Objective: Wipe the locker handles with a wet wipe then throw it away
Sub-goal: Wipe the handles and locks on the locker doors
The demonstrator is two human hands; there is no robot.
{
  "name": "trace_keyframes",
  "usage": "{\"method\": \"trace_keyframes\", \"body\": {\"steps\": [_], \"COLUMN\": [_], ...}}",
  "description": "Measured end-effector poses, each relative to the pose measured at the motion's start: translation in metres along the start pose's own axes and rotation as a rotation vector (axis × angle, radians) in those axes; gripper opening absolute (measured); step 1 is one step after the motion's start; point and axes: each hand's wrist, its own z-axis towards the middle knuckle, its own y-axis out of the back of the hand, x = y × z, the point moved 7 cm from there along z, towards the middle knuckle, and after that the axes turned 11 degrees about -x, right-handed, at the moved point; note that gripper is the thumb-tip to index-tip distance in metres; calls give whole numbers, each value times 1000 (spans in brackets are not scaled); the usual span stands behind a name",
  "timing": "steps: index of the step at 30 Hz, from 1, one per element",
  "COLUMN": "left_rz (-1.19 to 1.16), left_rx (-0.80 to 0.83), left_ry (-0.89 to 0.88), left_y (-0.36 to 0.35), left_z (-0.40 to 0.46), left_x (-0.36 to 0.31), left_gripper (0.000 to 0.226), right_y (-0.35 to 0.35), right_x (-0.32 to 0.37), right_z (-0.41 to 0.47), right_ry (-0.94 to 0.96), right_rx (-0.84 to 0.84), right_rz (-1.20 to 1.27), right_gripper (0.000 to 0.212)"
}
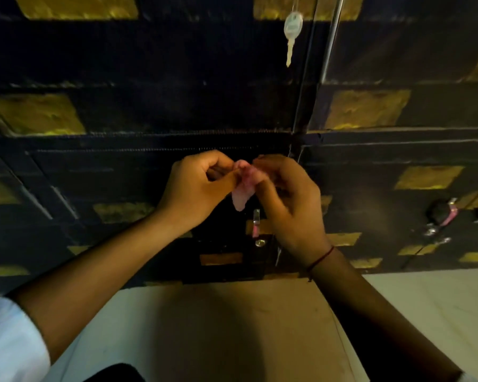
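1. The wet wipe (242,186) is held up in front of the dark locker doors (149,111), between the two hands, just above a small metal handle (256,217) low on the door.
2. The left hand (196,188) has its fingers curled and pinches the wipe's left edge; the right hand (287,199) pinches the other side, fingers bent round it. Neither hand holds anything else.
3. The wipe looks thin, limp and crumpled, with a loose end drooping below the fingers. I judge it very light, soft and damp, so likely to cling and bunch instead of lying flat.
4. It probably tears if pulled hard at the edges, so a gentle spread is wiser.
5. The best hold is likely a folded pad behind two or three fingertips, wrapped around the narrow handle.
6. A key (292,31) hangs from a higher door, well apart from the hands.
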Motion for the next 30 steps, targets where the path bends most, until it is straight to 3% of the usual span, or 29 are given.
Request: {"method": "trace_keyframes", "body": {"steps": [3, 7, 10, 15, 16, 19, 20, 21, 25, 30], "left_rz": [-36, -14, -73, -66, -21, 443, 601, 730, 1150, 1352], "left_rx": [91, 307, 304, 277, 251, 59, 20, -10, -48, -57], "left_ry": [202, 424, 474, 459, 351, -498, -734, -864, -975, -1066], "left_y": [-10, -33, -48, -63, -62, -49, -51, -52, -53, -56], "left_z": [-12, -38, -50, -59, -59, -63, -71, -75, -62, -56], "left_x": [30, 59, 70, 80, 79, 55, 52, 56, 92, 110], "left_gripper": [9, 14, 13, 14, 14, 24, 35, 48, 96, 112], "right_y": [-8, 0, 4, -3, 1, 7, 5, 1, -10, -11], "right_x": [-25, -65, -73, -77, -81, -96, -99, -100, -103, -109], "right_z": [-27, -57, -77, -97, -99, -104, -104, -102, -92, -86], "right_ry": [-3, -198, -228, -119, -124, -205, -225, -233, -299, -198], "right_rx": [70, -100, -209, -136, -176, -293, -302, -308, -339, -237], "right_rz": [-82, -85, -95, -180, -201, -159, -141, -137, -64, -141], "right_gripper": [19, 13, 9, 11, 9, 2, 1, 1, 6, 14]}}
